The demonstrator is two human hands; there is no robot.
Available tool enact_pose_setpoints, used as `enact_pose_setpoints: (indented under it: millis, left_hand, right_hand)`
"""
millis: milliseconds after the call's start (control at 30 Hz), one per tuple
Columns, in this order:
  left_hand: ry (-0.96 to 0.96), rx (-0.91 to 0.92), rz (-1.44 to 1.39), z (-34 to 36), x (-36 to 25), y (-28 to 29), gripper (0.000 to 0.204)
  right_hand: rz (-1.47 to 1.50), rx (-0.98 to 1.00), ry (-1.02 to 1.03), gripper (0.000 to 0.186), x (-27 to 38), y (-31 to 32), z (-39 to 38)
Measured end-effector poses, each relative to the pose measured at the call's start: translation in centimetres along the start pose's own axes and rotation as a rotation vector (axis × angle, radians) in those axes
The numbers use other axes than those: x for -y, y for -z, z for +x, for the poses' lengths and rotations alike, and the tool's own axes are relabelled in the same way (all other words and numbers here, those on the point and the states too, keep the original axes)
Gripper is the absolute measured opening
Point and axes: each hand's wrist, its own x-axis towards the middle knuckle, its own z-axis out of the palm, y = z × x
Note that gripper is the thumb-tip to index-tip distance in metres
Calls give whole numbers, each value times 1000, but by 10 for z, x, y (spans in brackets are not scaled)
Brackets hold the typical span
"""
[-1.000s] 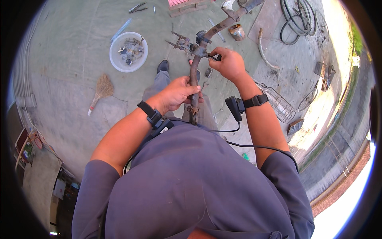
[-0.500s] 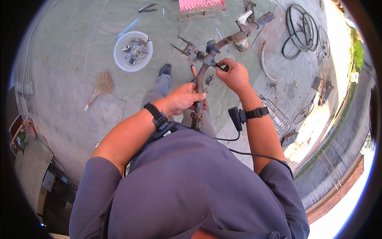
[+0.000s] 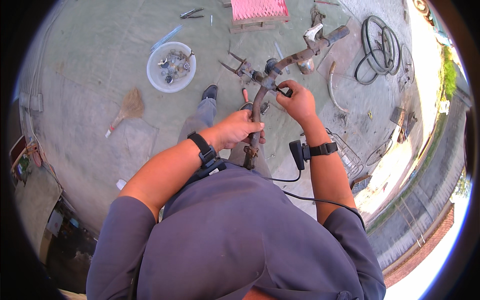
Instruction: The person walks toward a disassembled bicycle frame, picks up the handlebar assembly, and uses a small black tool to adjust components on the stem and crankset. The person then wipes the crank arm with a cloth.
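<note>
A rusty bicycle handlebar (image 3: 257, 107) stretches from close to my waist up to the right, with a dark grip at its far end and a white-and-brown lever part beside it. My left hand (image 3: 239, 129) is closed around the near arm of the bar, thumb on top. At the middle clamp, my right hand (image 3: 299, 104) pinches a small dark piece (image 3: 287, 92) whose kind is mostly hidden by the fingers. Beyond the clamp, a rusty fork-like part (image 3: 243, 67) points away to the left, and a round dark bell-shaped part (image 3: 271, 65) sits beside the bar.
On the ground at left stand a white basin (image 3: 150, 75) of small metal parts and a straw broom (image 3: 127, 107). Pliers (image 3: 191, 13) and a pink-topped stool (image 3: 260, 11) lie farther off. Black tyres (image 3: 367, 47), a curved mudguard piece (image 3: 332, 85) and a wire basket (image 3: 347, 155) are at right.
The whole view has shifted slightly, so the ground things sit a little lower and to the right. Both hands keep their places on the handlebar.
</note>
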Motion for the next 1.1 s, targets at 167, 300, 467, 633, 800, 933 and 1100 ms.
enact_pose_setpoints:
  millis: [167, 300, 467, 633, 800, 933, 1100]
  left_hand:
    - [-15, 3, -11, -2, 1, -3, 25]
    - [-15, 8, -10, -1, 1, -5, 25]
    - [-19, 33, -7, 3, 1, -4, 24]
    - [-6, 20, 12, 4, -2, -2, 23]
    - [18, -63, 47, 5, -1, -6, 24]
    - [70, -73, 112, 4, -5, -8, 25]
    - [22, -27, 129, 4, -10, -23, 24]
  right_hand:
    - [-40, 59, 64, 36, -1, 9, 5]
    - [-52, 60, 147, 38, -3, 12, 7]
    - [-90, 42, 120, 42, -3, 15, 6]
    - [-136, 44, 84, 45, 0, 18, 9]
    - [-145, 25, 106, 45, -8, 23, 12]
    - [144, -17, -9, 46, -23, 28, 21]
    - [491, -6, -162, 42, -52, 13, -6]
